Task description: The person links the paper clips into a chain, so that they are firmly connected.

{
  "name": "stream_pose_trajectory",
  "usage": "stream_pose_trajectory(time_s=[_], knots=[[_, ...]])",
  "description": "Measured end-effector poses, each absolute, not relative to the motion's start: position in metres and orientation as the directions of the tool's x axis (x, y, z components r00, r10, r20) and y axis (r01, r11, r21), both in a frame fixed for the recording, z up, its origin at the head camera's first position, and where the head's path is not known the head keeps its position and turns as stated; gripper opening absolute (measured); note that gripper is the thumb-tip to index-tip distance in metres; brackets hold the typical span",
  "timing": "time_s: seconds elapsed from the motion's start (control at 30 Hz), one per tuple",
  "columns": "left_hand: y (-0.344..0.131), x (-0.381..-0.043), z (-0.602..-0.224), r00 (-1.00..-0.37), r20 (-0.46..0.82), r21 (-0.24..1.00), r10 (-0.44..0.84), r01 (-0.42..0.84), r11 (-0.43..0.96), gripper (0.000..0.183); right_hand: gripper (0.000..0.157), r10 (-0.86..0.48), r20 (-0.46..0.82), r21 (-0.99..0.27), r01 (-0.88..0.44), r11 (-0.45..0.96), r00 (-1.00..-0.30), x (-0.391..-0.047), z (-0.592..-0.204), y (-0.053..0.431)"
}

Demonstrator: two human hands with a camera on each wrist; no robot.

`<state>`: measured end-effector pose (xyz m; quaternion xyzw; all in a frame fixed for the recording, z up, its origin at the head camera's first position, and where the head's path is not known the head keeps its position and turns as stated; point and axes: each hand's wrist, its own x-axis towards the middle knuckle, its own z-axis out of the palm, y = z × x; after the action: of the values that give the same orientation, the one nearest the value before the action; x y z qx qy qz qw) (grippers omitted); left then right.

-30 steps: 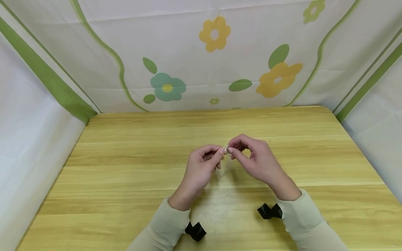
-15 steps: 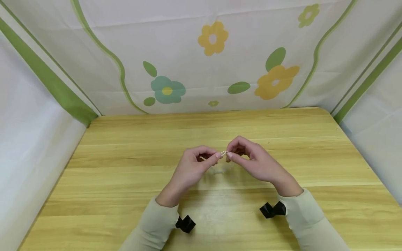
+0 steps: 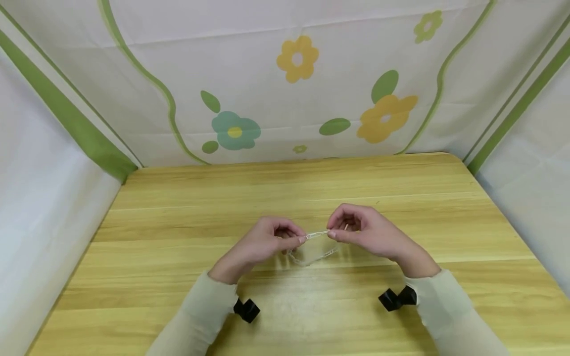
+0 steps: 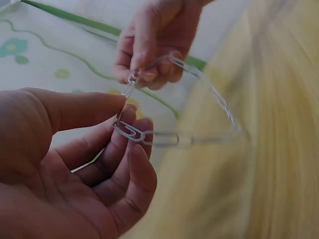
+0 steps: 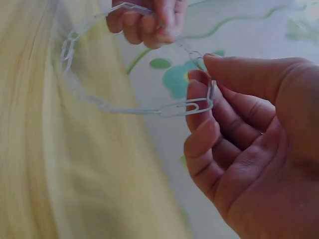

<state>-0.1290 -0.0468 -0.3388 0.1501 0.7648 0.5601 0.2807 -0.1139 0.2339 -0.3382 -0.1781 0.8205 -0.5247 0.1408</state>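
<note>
A chain of linked white paper clips hangs in a loop between my two hands, over the middle of the table. With thumb and forefinger my left hand pinches one part of it. My right hand pinches another part, a short span of clips stretched between the two pinches. In the left wrist view, the rest of the paper clip chain curves away from beneath my left fingertips toward the other hand. The right wrist view has the chain forming a rounded loop. Clips right under the thumbs are hidden.
The wooden table spreads under both hands. Behind it hangs a white cloth printed with flowers, and white cloth walls stand at the sides. A black wrist mount sticks out from the left sleeve, another black mount from the right.
My hands have drawn apart from nearly touching, the left moving left and both slightly nearer the body. The stretch of chain between them has lengthened, and the hanging loop now shows clearly.
</note>
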Motion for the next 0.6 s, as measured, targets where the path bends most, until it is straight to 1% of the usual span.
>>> stream_pose_trajectory(time_s=[0.13,0.17,0.23,0.3,0.43,0.5,0.6], knots=[[-0.038,-0.151,-0.361,-0.814,-0.313,0.921,0.489,-0.135,0.366,0.015,0.019,-0.397,-0.174,-0.918,0.003,0.396,-0.901,-0.139,-0.364,0.236],[-0.036,-0.156,-0.367,-0.821,-0.317,0.916,0.475,-0.135,0.378,0.014,0.021,-0.374,-0.204,-0.914,0.04,0.403,-0.905,-0.145,-0.37,0.236],[-0.031,-0.164,-0.374,-0.835,-0.314,0.907,0.452,-0.122,0.403,0.012,0.022,-0.336,-0.231,-0.903,0.073,0.424,-0.913,-0.155,-0.379,0.235],[-0.027,-0.172,-0.377,-0.858,-0.283,0.893,0.429,-0.072,0.444,0.01,0.02,-0.299,-0.221,-0.881,0.059,0.47,-0.928,-0.161,-0.384,0.234],[-0.02,-0.185,-0.375,-0.897,-0.224,0.856,0.382,0.007,0.517,0.007,0.011,-0.245,-0.15,-0.818,-0.019,0.575,-0.958,-0.168,-0.383,0.231],[-0.018,-0.19,-0.374,-0.908,-0.208,0.841,0.364,0.024,0.541,0.006,0.007,-0.225,-0.125,-0.789,-0.04,0.612,-0.966,-0.17,-0.382,0.23],[-0.016,-0.197,-0.375,-0.913,-0.195,0.831,0.358,0.04,0.555,0.005,0.006,-0.201,-0.104,-0.769,-0.05,0.638,-0.974,-0.174,-0.382,0.228]])
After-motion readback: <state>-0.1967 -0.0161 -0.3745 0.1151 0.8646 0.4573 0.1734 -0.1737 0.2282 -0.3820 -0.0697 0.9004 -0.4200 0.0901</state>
